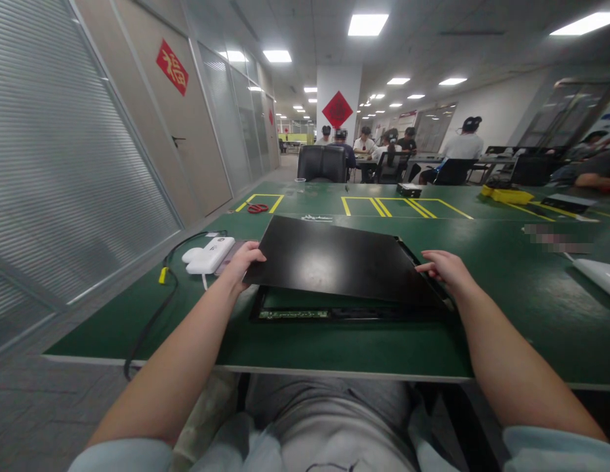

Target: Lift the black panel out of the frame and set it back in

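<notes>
A glossy black display panel (329,259) is tilted over a thin black frame (364,314), its left end raised. My left hand (246,261) grips the panel's left edge, thumb on top and fingers underneath. The panel's right end lies within or against the frame's right side. There my right hand (447,269) has its fingers loosely apart, one fingertip touching the panel or frame edge. A strip of green circuit board (292,314) shows along the frame's near side. The panel covers much of the frame.
White devices (211,255) and a black cable (170,288) lie at left. Red-handled scissors (258,208), small white pieces (316,218) and a black box (408,190) are farther back. A yellow item (506,195) and white device (597,275) sit at right. People sit beyond the green table (344,354).
</notes>
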Demonstrator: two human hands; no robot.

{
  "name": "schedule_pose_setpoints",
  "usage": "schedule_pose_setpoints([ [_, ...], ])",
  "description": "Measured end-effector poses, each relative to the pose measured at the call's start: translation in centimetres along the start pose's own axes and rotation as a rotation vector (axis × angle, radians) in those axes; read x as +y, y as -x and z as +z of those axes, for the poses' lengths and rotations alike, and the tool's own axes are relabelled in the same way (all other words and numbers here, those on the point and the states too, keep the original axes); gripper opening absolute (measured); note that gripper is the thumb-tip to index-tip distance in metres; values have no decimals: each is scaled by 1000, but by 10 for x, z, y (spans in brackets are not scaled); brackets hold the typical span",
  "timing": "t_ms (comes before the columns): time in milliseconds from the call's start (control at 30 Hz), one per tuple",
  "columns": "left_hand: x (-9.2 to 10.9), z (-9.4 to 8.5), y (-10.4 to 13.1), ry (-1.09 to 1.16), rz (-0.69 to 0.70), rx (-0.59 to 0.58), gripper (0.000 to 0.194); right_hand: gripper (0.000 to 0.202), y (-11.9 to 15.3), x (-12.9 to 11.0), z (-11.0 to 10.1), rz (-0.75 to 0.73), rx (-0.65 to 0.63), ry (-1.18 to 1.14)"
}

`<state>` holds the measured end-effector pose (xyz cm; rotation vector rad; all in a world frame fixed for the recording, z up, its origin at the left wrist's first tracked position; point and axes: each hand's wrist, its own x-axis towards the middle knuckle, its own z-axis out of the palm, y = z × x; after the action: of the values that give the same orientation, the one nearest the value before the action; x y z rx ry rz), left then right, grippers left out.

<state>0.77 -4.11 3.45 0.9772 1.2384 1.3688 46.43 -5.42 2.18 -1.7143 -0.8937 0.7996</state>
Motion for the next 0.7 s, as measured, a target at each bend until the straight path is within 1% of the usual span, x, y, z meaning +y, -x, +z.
schedule_pose_setpoints([
  [100,3,4,3,8,-28,19,38,23,-1,2,0,-10,4,18],
  [167,2,5,4,-8,-25,30,43,23,-4,5,0,-26,20,22],
  [300,-7,6,0,-65,-6,6,52,21,-10,11,-2,-45,57,31],
  [433,-17,5,-6,-92,-2,-26,58,23,-15,15,-3,-44,76,64],
  [533,-18,6,-6,-113,-21,-21,58,28,-17,18,-4,-59,89,117],
  [700,-14,10,1,-151,-54,-2,53,36,-21,23,-7,-116,121,226],
])
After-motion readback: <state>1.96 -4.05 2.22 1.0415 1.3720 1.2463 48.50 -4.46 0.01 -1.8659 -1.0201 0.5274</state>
